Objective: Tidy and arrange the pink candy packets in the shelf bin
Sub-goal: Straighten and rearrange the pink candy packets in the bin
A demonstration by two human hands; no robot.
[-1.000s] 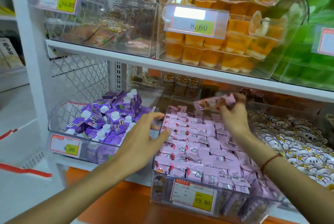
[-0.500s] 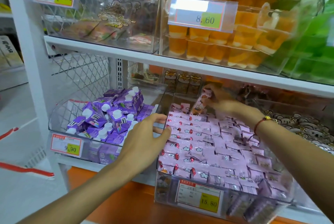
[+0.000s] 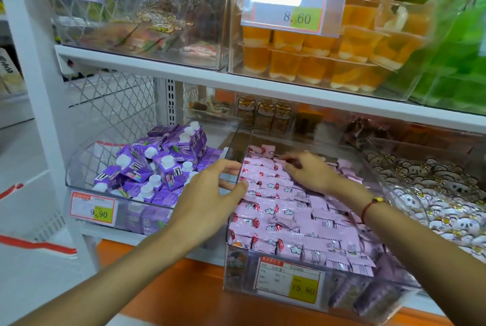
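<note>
Pink candy packets lie in overlapping rows and fill a clear shelf bin on the lower shelf. My left hand holds the bin's left wall, thumb inside over the packets and fingers outside. My right hand lies palm down on the back rows, its fingertips pressing on packets near the far left corner. Two packets stand upright at the very back. A price tag reading 15.80 is fixed to the bin's front.
A bin of purple drink cartons sits on the left. To the right is a bin of white wrapped sweets. The upper shelf overhangs close above, carrying orange jelly cups and green packs.
My right hand, which held a pink packet up at the back, has come down onto the back rows. My left hand has moved from above the packets to the bin's left wall.
</note>
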